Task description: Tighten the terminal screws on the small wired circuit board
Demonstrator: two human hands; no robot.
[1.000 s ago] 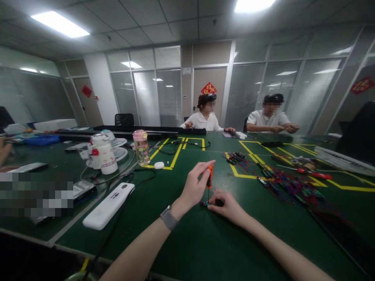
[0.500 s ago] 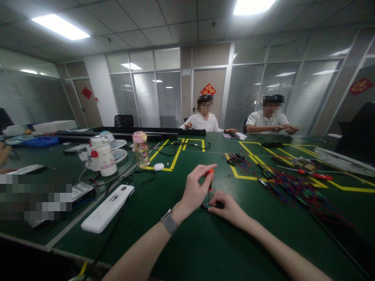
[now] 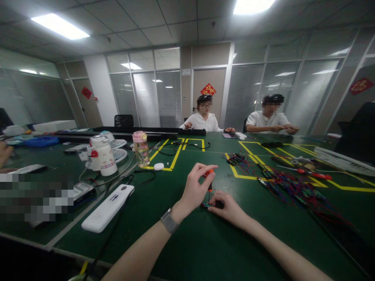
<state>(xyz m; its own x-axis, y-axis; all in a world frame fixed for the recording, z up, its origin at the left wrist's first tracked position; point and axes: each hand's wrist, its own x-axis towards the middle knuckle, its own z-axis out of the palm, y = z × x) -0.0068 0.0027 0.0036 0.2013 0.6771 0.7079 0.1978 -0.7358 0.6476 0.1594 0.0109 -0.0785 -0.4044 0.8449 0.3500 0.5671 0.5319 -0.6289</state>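
My left hand point(image 3: 197, 188), with a watch on its wrist, is closed around the orange and black handle of a screwdriver point(image 3: 210, 188). The screwdriver stands upright, its thin shaft pointing down at a small circuit board point(image 3: 205, 205) on the green table. My right hand point(image 3: 225, 207) pinches the right side of that board between thumb and fingers. The fingers partly cover the board, so its far edge and the exact spot the tip touches are hidden.
A white power bank-like case point(image 3: 108, 210) and a white bottle point(image 3: 103, 156) lie and stand to the left, near a pink-lidded bottle point(image 3: 141, 150). Bundles of wired boards point(image 3: 290, 183) and a red-handled screwdriver point(image 3: 315, 174) are at the right. Two people sit across the table.
My left fingers have shifted very slightly around the screwdriver handle. The board and my right hand stay in place.
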